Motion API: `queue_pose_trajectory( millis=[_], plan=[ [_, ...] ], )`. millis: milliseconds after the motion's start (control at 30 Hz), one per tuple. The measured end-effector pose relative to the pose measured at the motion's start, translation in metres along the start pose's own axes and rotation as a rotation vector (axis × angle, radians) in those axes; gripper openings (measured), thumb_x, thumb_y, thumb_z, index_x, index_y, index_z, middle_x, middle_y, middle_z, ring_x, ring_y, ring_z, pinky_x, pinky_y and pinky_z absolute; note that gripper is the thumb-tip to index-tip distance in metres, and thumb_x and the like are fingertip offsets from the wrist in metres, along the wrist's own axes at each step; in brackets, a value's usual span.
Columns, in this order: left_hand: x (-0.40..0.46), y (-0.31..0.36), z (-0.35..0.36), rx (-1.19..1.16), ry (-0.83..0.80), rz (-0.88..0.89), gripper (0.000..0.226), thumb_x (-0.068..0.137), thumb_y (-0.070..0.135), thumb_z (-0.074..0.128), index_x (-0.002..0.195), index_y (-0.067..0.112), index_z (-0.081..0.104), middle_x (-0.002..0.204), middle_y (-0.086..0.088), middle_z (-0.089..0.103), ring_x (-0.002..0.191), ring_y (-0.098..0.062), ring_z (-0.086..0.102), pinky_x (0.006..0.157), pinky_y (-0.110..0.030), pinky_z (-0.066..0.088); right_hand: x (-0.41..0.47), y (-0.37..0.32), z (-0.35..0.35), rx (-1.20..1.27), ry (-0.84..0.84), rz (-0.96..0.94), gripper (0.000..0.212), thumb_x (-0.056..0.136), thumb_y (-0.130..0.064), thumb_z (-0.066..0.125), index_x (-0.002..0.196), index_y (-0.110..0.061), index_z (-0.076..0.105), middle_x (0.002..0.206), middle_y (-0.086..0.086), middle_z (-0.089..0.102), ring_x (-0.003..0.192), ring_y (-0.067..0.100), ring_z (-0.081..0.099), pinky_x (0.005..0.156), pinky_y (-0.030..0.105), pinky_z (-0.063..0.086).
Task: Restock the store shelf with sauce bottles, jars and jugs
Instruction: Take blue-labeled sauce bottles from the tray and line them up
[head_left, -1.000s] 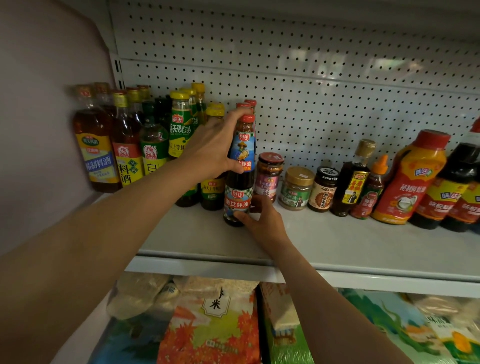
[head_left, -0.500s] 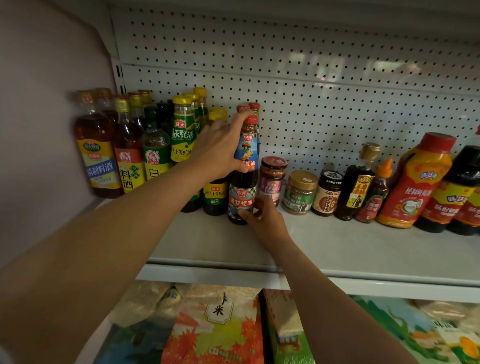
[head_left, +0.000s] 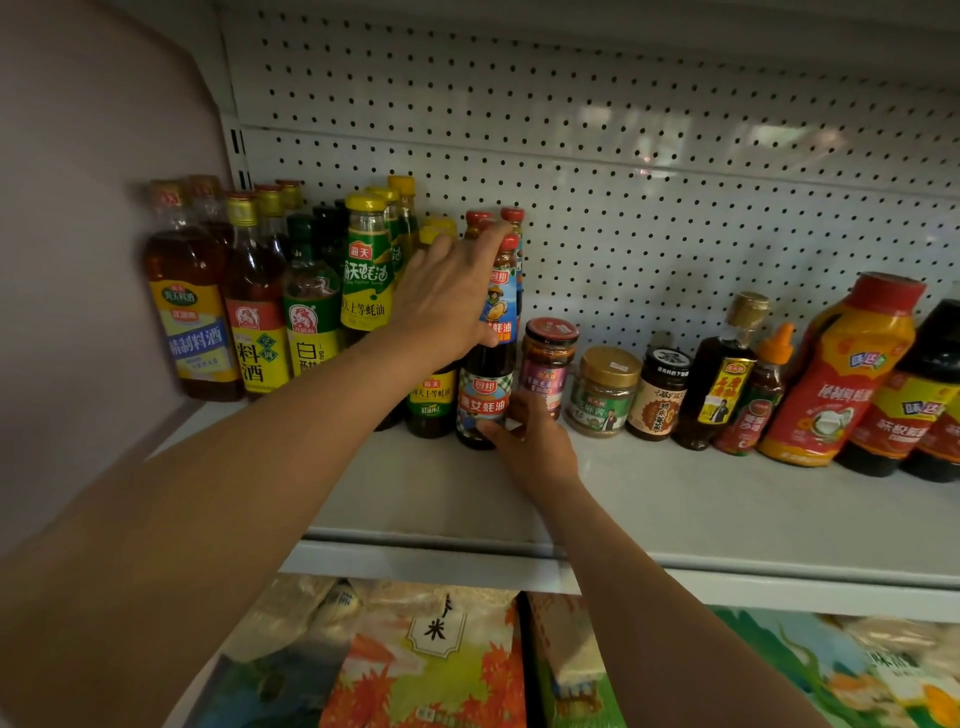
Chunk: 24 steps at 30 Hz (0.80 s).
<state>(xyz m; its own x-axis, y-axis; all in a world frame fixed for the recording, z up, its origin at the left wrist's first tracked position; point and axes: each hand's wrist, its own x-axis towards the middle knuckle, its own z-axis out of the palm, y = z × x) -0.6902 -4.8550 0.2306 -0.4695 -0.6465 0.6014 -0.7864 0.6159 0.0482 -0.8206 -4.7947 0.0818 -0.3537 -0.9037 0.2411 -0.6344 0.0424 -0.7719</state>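
A tall dark oyster sauce bottle (head_left: 485, 400) with a red cap and blue label stands on the white shelf (head_left: 675, 509), in front of two more red-capped bottles. My left hand (head_left: 447, 301) wraps its neck and upper label. My right hand (head_left: 530, 441) grips its base from the right, fingertips on the lower label. To its left stand green-labelled oyster sauce bottles (head_left: 366, 280) and cooking wine bottles (head_left: 192, 312). A red-lidded jar (head_left: 548, 361) stands just right of the held bottle.
Further right along the shelf are a gold-lidded jar (head_left: 602, 392), a black-lidded jar (head_left: 660, 395), small dark bottles (head_left: 722, 374), an orange squeeze bottle (head_left: 841, 374) and dark bottles (head_left: 909, 400). A pegboard backs the shelf. Rice bags (head_left: 431, 665) lie on the level below.
The bottle has slid slightly back toward the row with both hands still on it. The view has shifted a little.
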Motion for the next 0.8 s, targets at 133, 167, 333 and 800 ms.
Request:
queue_pose_trajectory(
  millis=[133,167,333,800],
  plan=[
    [-0.037,-0.001,0.019,-0.065,0.241,0.012,0.109,0.066,0.04,0.087,0.153,0.022,0.024,0.146,-0.008,0.041,0.127,-0.027,0.042,0.101,-0.04,0.04,-0.001,0.002,0.0,0.02,0.023,-0.019,0.05,0.086,-0.046,0.074,0.126,-0.026,0.052,0.124,-0.006,0.068,0.096,0.014,0.068,0.088,0.044,0.056],
    [-0.051,-0.001,0.029,-0.157,0.287,-0.035,0.101,0.067,0.039,0.086,0.149,0.02,0.031,0.142,-0.008,0.044,0.124,-0.025,0.044,0.1,-0.039,0.042,-0.002,0.003,0.0,0.057,0.038,-0.007,0.05,0.084,-0.05,0.074,0.123,-0.027,0.054,0.119,-0.006,0.069,0.094,0.014,0.068,0.086,0.045,0.058],
    [-0.105,0.002,0.09,-0.684,0.292,-0.435,0.049,0.073,0.038,0.084,0.105,0.016,0.054,0.098,0.0,0.057,0.088,-0.02,0.059,0.072,-0.037,0.053,-0.007,0.002,-0.005,0.255,0.16,0.051,0.07,0.069,-0.077,0.063,0.114,-0.023,0.063,0.101,-0.004,0.072,0.087,0.015,0.071,0.073,0.046,0.062],
    [-0.104,-0.008,0.115,-0.744,0.061,-0.686,0.049,0.072,0.055,0.079,0.081,0.016,0.052,0.074,0.001,0.059,0.067,-0.013,0.056,0.057,-0.03,0.041,0.056,-0.065,-0.082,0.507,0.447,-0.114,0.03,0.088,-0.047,0.072,0.101,-0.02,0.07,0.093,-0.008,0.072,0.086,0.002,0.067,0.066,0.01,0.05]
  ],
)
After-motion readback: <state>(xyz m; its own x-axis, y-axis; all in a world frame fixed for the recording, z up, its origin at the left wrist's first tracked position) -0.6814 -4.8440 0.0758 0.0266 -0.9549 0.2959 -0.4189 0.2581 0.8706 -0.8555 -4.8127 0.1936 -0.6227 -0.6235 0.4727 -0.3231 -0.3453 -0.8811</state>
